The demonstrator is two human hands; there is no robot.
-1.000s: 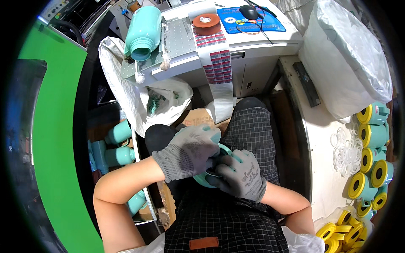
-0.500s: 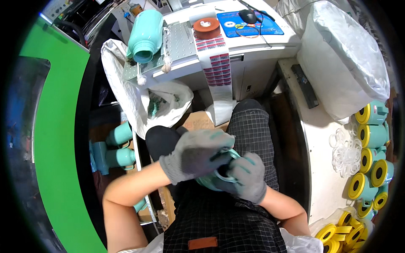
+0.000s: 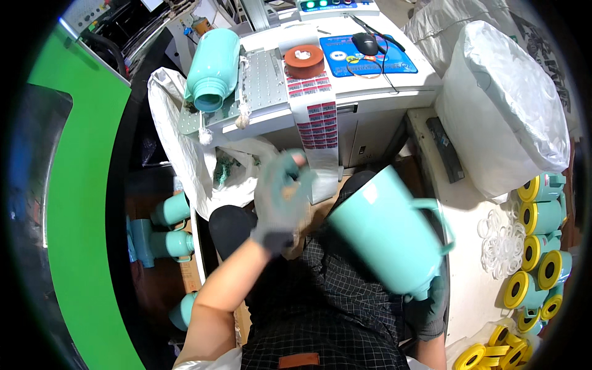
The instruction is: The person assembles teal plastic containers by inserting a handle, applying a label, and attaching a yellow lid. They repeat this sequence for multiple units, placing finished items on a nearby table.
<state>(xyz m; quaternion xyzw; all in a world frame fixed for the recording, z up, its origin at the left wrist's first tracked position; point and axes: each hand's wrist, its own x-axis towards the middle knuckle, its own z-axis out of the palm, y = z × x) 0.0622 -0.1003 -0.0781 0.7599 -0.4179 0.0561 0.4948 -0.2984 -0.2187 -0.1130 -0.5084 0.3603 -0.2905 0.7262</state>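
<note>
My right hand (image 3: 428, 308), in a grey and green work glove, grips the narrow neck end of a turquoise jug body (image 3: 391, 231). The jug is tilted over my right thigh, its wide end up and to the left, its handle on the right side. Part of my right hand is hidden behind the neck. My left hand (image 3: 280, 197), gloved alike, is raised apart from the jug over my left knee. Its fingers are slightly blurred but look parted, with nothing visible in them.
Ahead on a white table lie another turquoise jug body (image 3: 214, 71), a brown roll (image 3: 304, 60) on a hanging label strip (image 3: 320, 126), and a mouse (image 3: 365, 43). White rings (image 3: 502, 246) and yellow-based jugs (image 3: 521, 288) lie right. More jugs (image 3: 172, 244) are left, below a white sack (image 3: 169, 111).
The jug has come up from between both hands on my lap and swung to the right in my right hand. My left hand has let go and moved up.
</note>
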